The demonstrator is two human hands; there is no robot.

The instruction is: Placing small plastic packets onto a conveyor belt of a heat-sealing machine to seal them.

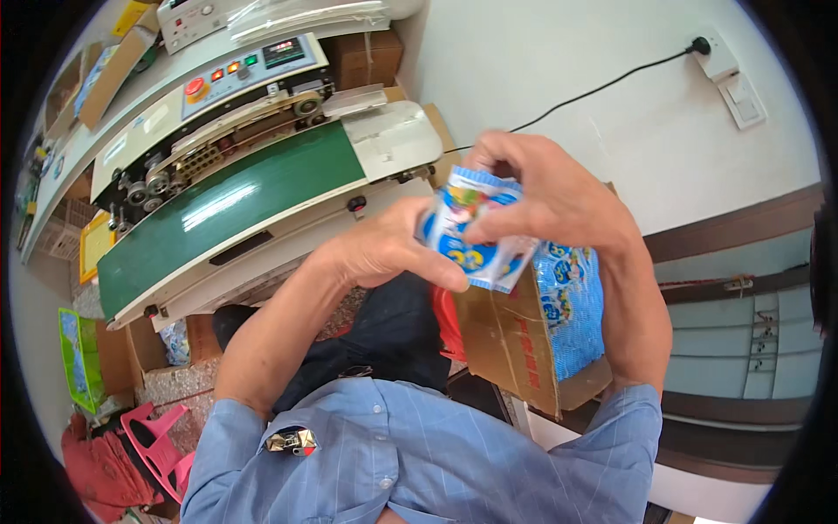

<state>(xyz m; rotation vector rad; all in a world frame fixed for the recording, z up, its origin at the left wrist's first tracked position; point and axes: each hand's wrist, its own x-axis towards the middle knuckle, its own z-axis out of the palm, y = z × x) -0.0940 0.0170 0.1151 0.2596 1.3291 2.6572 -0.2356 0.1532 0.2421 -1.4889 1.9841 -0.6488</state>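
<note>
In front of my chest I hold a small blue-and-white plastic packet (465, 199) with crimped ends and a colourful print. My left hand (377, 244) pinches its left side, the thumb along the lower edge. From the right, my right hand (567, 196) grips it, with its thumb pressed across the front. Whether a second packet lies behind it, I cannot tell. Just below my right hand stands an open cardboard box (502, 336), with many similar blue packets (572, 306) in it.
At the left stands a sealing machine (131, 153) with a green conveyor belt (262, 188) and a red button (195, 86). A black cord (594, 90) runs to a wall socket (711, 54). A green basket (78, 358) and a pink plastic stool (161, 441) are low at the left.
</note>
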